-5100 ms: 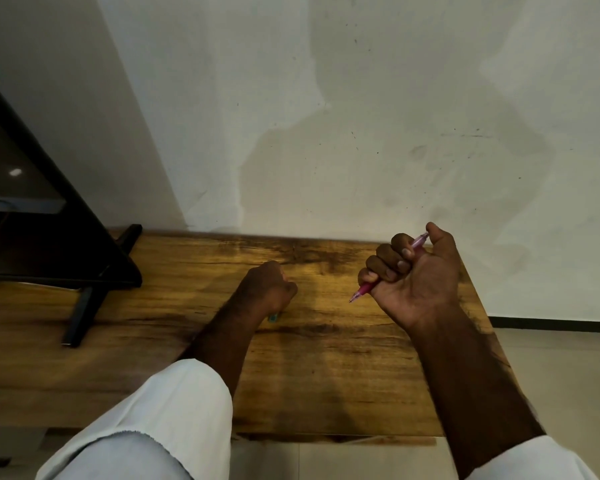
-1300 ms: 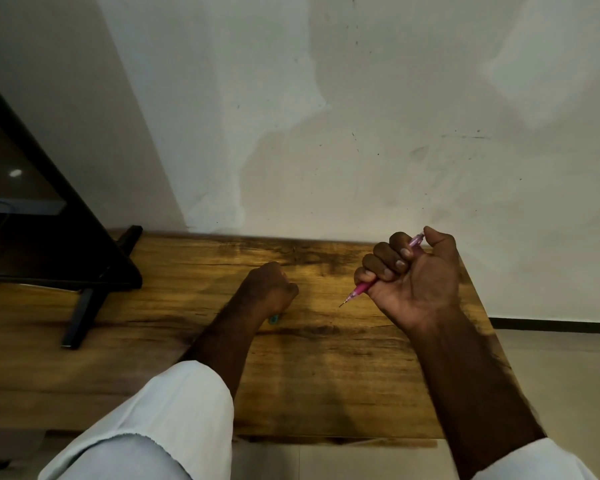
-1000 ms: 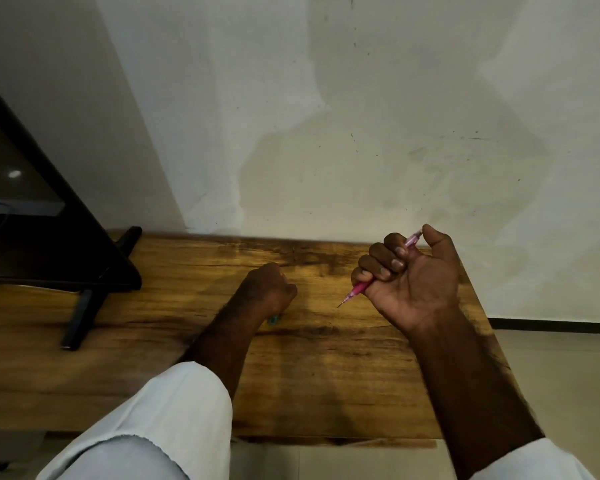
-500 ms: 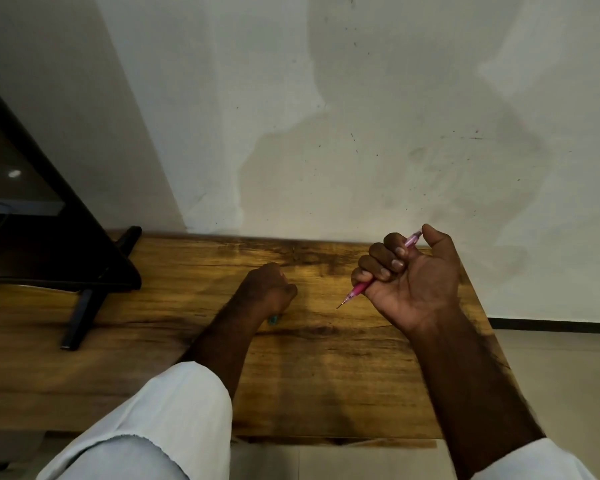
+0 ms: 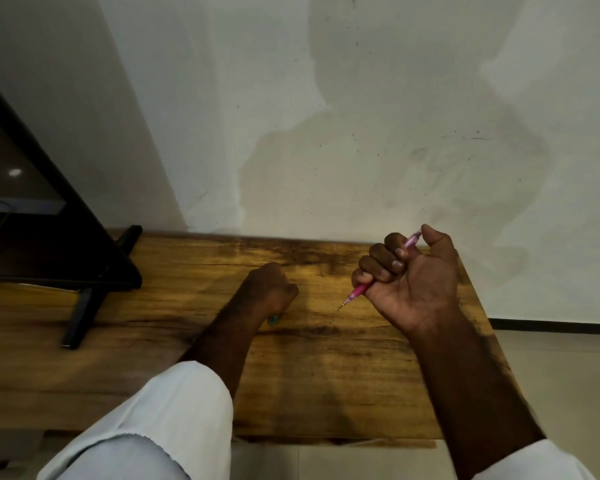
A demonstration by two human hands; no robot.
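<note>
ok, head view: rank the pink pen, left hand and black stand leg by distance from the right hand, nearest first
1. pink pen: gripped in the right hand itself.
2. left hand: to its left, apart, fist round a teal thing.
3. black stand leg: far left, beyond the left hand.

Pink pen (image 5: 359,291): translucent pink barrel with a fine metal tip. It is tilted, tip down and to the left, upper end by the thumb, gripped in the fist of the right hand (image 5: 413,282). Teal object (image 5: 273,319): only a small end shows beneath the curled left hand (image 5: 267,289), at the wooden table (image 5: 326,375) surface.
</note>
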